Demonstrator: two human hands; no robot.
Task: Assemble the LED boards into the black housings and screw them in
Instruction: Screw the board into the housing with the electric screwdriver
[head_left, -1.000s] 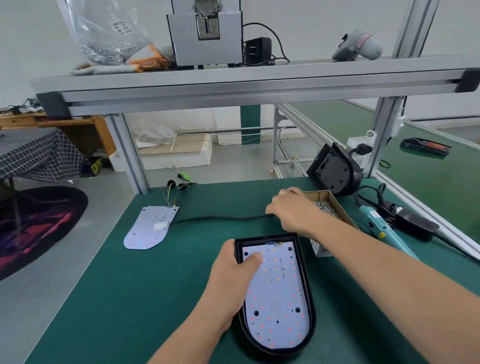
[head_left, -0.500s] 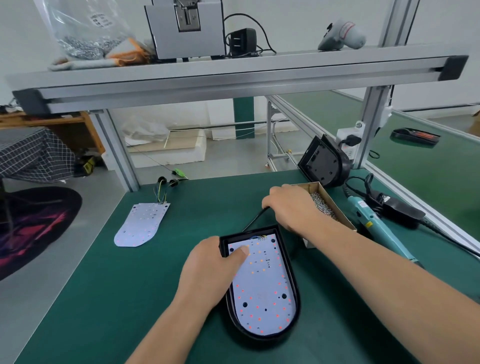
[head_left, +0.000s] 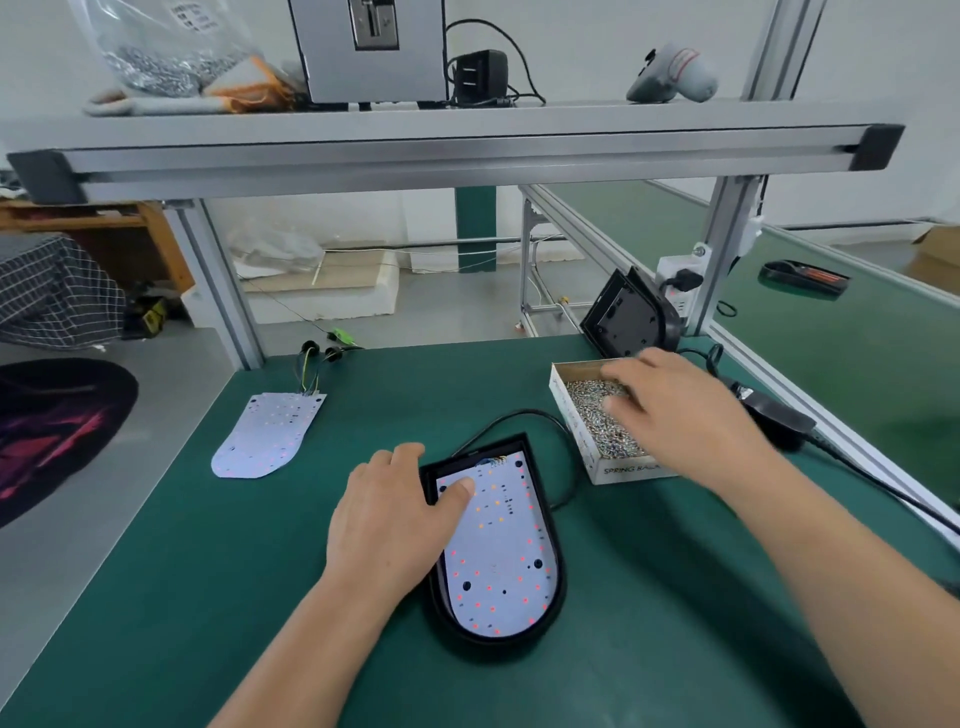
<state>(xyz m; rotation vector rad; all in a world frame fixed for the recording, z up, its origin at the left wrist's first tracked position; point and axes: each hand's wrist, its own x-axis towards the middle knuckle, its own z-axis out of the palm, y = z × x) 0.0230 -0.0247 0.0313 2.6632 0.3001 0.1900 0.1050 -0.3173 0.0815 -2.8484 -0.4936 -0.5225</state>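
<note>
Scene: green worktop (head_left: 208, 571) seen from a head camera, with two bare forearms reaching forward.
Board (head_left: 498, 551): pale, flat and dotted with small LEDs, it lies face up inside the housing (head_left: 560, 571), in the middle of the worktop near the person.
Housing: black shell, straight at the far end and rounded at the near end; a black cable (head_left: 519, 415) loops out behind it.
Left hand (head_left: 389, 519): laid flat over the housing's left edge, not clenched, with the thumb (head_left: 462, 488) pressing on the board's far left corner.
Right hand (head_left: 675, 410): fingers dip into the screw box (head_left: 623, 470), just right of the housing; motion blur hides whether a screw is pinched.
Screws (head_left: 587, 395): a loose heap of tiny silver pieces fills the box.
Handling: the board looks thin, light and stiff, and likely to shift in its seat until it is fastened. Press only on bare areas or edges, not on the LEDs. Screws this small probably need a fingertip pinch and slip away easily.
Spares: second board (head_left: 265, 436) lies flat at far left with its wires attached; an empty housing (head_left: 623, 317) leans upright behind the box.
</note>
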